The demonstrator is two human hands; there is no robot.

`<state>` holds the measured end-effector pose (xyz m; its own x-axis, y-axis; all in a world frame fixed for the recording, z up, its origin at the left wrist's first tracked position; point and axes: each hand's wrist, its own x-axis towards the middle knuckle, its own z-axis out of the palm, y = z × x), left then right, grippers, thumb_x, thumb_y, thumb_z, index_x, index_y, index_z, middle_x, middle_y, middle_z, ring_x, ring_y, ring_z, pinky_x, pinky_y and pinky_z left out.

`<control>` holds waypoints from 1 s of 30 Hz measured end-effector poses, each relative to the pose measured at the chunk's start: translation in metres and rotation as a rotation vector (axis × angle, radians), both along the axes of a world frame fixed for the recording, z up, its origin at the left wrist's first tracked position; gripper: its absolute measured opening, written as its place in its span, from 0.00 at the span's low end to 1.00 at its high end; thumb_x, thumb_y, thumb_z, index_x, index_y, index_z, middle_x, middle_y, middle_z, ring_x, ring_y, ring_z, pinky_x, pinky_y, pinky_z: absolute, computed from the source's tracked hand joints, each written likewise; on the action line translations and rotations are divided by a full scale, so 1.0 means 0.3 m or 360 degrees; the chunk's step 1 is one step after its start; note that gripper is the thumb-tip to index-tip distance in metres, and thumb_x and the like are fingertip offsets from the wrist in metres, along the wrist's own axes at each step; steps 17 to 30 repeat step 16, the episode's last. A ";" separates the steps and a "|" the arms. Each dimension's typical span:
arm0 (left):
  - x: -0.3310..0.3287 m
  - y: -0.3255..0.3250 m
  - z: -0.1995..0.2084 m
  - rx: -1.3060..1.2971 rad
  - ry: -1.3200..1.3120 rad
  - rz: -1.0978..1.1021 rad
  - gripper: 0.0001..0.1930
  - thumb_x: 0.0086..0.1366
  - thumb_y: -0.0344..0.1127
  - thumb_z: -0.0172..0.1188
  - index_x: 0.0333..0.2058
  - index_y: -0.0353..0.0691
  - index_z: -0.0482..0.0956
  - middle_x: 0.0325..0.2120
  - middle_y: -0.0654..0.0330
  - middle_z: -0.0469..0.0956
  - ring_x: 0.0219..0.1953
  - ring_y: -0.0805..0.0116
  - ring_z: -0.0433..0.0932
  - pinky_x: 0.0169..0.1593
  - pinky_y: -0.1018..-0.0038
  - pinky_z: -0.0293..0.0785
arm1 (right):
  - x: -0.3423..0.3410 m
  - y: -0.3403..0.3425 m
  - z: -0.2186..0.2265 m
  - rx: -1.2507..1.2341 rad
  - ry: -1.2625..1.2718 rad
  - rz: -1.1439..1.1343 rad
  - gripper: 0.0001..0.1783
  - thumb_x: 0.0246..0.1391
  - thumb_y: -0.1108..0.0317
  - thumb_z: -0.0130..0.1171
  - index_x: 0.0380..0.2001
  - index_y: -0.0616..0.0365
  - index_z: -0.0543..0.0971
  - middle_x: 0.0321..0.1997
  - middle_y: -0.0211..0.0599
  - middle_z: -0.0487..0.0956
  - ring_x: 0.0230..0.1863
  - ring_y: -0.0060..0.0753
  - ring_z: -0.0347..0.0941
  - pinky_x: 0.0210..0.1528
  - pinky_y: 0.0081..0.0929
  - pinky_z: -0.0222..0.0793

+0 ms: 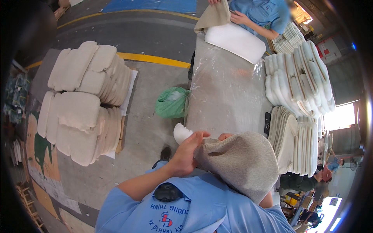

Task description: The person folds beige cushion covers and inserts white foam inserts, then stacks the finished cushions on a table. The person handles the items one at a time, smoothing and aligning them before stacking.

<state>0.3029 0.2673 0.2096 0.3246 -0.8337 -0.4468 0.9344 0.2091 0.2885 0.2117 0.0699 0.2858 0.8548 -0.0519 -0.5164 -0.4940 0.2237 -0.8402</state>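
Observation:
A grey-beige fabric cushion cover (pixel 248 163) is held up close to my chest, over the near end of the table. My left hand (pixel 186 153) is closed on its left edge, thumb and fingers pinching the cloth. A rounded end of white padding (pixel 181 133) sticks out beyond the left fingers; how it joins the cover is hidden. Only a few fingers of my right hand (pixel 225 136) show, bent over the cover's far edge. The cloth hides the rest of that hand.
The grey table (pixel 229 101) stretches ahead under clear plastic film. A co-worker (pixel 258 15) handles another cover and white pad (pixel 235 40) at its far end. Cushion stacks (pixel 301 77) line the right side; beige stacks (pixel 81 105) stand left. A green bag (pixel 171 103) hangs beside the table.

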 end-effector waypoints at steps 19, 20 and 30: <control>0.063 0.023 -0.189 0.0840 -0.0894 0.0469 0.14 0.81 0.41 0.53 0.42 0.37 0.83 0.34 0.67 0.81 0.37 0.80 0.74 0.44 0.76 0.72 | 0.274 0.048 -0.099 -0.0793 -0.0380 0.0516 0.19 0.56 0.65 0.75 0.48 0.57 0.83 0.42 0.34 0.85 0.43 0.25 0.81 0.47 0.24 0.78; 0.063 0.023 -0.189 0.0840 -0.0894 0.0469 0.14 0.81 0.41 0.53 0.42 0.37 0.83 0.34 0.67 0.81 0.37 0.80 0.74 0.44 0.76 0.72 | 0.274 0.048 -0.099 -0.0793 -0.0380 0.0516 0.19 0.56 0.65 0.75 0.48 0.57 0.83 0.42 0.34 0.85 0.43 0.25 0.81 0.47 0.24 0.78; 0.063 0.023 -0.189 0.0840 -0.0894 0.0469 0.14 0.81 0.41 0.53 0.42 0.37 0.83 0.34 0.67 0.81 0.37 0.80 0.74 0.44 0.76 0.72 | 0.274 0.048 -0.099 -0.0793 -0.0380 0.0516 0.19 0.56 0.65 0.75 0.48 0.57 0.83 0.42 0.34 0.85 0.43 0.25 0.81 0.47 0.24 0.78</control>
